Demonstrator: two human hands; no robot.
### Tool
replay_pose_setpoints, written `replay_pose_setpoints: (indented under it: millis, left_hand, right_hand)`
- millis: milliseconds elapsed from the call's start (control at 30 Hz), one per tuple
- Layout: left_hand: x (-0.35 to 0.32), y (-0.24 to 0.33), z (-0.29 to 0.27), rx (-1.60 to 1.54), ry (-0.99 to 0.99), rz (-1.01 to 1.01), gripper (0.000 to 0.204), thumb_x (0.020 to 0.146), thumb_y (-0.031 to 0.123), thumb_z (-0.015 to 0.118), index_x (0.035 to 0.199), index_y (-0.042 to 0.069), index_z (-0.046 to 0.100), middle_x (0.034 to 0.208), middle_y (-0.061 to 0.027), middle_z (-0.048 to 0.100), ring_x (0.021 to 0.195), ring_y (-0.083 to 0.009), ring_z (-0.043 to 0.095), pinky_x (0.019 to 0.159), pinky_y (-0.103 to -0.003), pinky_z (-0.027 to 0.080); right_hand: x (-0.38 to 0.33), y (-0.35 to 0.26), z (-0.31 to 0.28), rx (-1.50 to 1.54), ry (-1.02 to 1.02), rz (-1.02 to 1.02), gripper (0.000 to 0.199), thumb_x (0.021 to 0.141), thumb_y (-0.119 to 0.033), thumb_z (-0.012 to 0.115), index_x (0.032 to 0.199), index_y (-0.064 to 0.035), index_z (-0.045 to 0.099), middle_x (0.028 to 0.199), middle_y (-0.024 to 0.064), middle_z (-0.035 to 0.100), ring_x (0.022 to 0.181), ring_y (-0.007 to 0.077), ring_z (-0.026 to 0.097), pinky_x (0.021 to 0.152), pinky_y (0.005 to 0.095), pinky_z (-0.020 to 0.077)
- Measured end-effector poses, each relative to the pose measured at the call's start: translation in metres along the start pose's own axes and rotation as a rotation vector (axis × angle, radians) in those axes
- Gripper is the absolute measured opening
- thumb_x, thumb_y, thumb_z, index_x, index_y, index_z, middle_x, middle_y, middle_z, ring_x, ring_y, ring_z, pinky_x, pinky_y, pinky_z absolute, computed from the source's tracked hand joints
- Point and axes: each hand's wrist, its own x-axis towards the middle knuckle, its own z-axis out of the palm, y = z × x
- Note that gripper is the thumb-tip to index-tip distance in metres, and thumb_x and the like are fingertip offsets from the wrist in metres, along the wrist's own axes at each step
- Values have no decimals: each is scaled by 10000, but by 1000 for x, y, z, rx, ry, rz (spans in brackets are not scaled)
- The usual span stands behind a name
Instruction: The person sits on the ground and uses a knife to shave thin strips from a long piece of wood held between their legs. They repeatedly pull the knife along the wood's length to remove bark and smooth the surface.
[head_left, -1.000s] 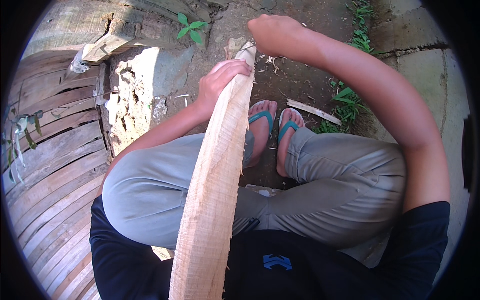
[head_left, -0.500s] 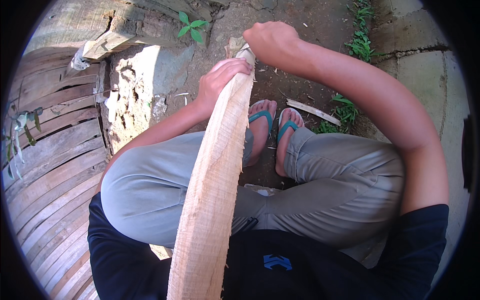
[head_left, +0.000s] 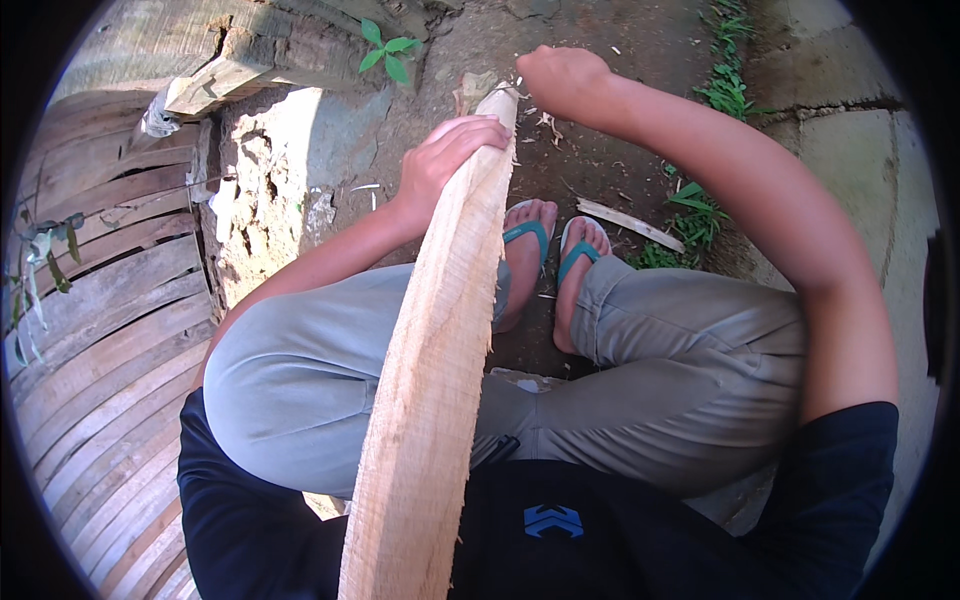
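Note:
A long pale piece of rough-sawn wood point(head_left: 425, 370) runs from the bottom edge up between my knees to a narrowed far end. My left hand point(head_left: 450, 165) is closed over its left side near that end, fingers lying across the top. My right hand point(head_left: 562, 82) is a closed fist just right of the tip. A thin dark edge shows between fist and tip, but what the fist holds is too hidden to name. Splintery fibres stick out along the wood's right edge. Small wood shavings point(head_left: 548, 124) appear just below the right fist.
My feet in teal-strapped flip-flops point(head_left: 524, 232) are below the wood, with a loose wood strip point(head_left: 630, 225) to their right. A slatted wooden wall point(head_left: 110, 330) stands at left. A leafy plant point(head_left: 390, 52) grows at the far side; concrete slabs point(head_left: 850, 180) lie at right.
My right fist has shifted a little right, away from the wood's tip. The far end of the wood and my left hand have moved slightly right. Shavings now show below the fist.

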Motion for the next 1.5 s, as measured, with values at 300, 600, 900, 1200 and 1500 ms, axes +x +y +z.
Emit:
replay_pose_setpoints:
  millis: [300, 600, 900, 1200, 1500]
  left_hand:
    - [0, 1, -3, 31, -12, 7, 305, 744, 118, 703, 1032, 62, 622, 1060, -83, 683, 1051, -276, 653, 878, -359, 532]
    - [1, 4, -3, 27, 7, 4, 315, 742, 120, 699, 1042, 62, 622, 1065, -92, 681, 1051, -282, 651, 890, -365, 529]
    - [1, 6, -3, 9, 9, -13, 333, 743, 126, 705, 1057, 58, 617, 1068, -92, 681, 1053, -287, 649, 903, -371, 525]
    - [3, 8, -2, 13, 13, -8, 318, 743, 120, 700, 1044, 61, 616, 1060, -92, 680, 1044, -286, 653, 897, -368, 525]
    - [3, 5, -3, 17, 13, 14, 300, 742, 116, 694, 1026, 57, 616, 1051, -88, 678, 1037, -276, 656, 893, -360, 524]
  right_hand:
    - [-3, 16, -34, 61, -6, -12, 215, 817, -100, 573, 970, 0, 685, 978, 250, 696, 920, 394, 689, 818, 467, 552]
    - [-7, 11, -33, 59, 21, 17, 229, 838, -116, 557, 991, -8, 688, 1005, 247, 694, 948, 396, 687, 829, 476, 552]
    - [-18, -1, -31, -9, 107, -68, 158, 798, -51, 612, 928, -13, 693, 920, 209, 716, 882, 355, 715, 729, 421, 587]
    - [-14, -10, 13, -34, 252, -109, 119, 815, -70, 605, 880, -44, 702, 834, 176, 724, 794, 329, 731, 647, 406, 600]
    - [-6, -2, -36, 62, -59, -17, 201, 826, -66, 586, 979, 15, 686, 995, 238, 700, 969, 374, 691, 826, 455, 560]
